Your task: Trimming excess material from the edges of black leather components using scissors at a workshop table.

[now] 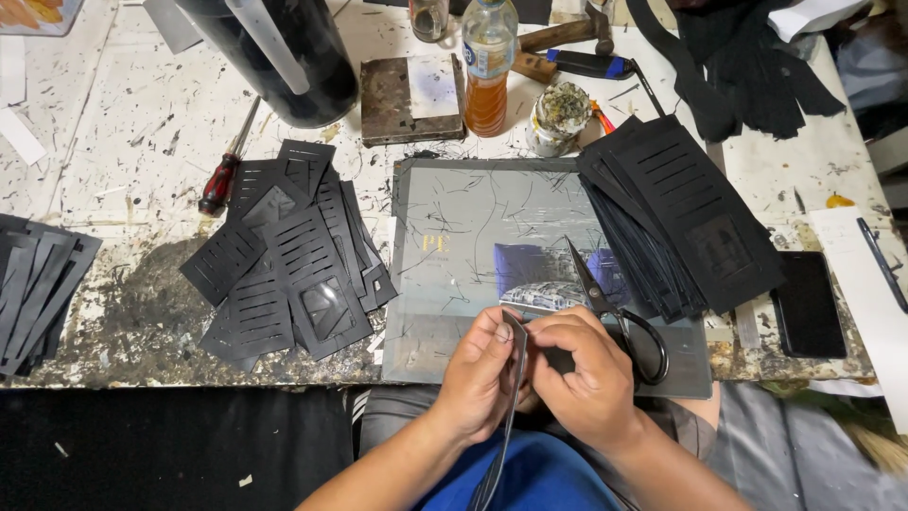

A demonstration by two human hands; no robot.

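Pinched edge-on between both hands, a thin black slotted leather strip (511, 397) is held just below the grey cutting mat (454, 237); left hand (478, 374) and right hand (582, 374) press its top end, black-handled scissors (615, 308) hooked in the right.

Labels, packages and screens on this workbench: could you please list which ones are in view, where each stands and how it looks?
Plastic bottle: back centre, clear, orange liquid, blue label band.
Phone: right edge of bench, flat black rectangle, screen dark.
Printed sheet under the glass plate: centre, beyond the hands, blue and white picture.
Small round tin: right of the bottle, grimy whitish, label unreadable.
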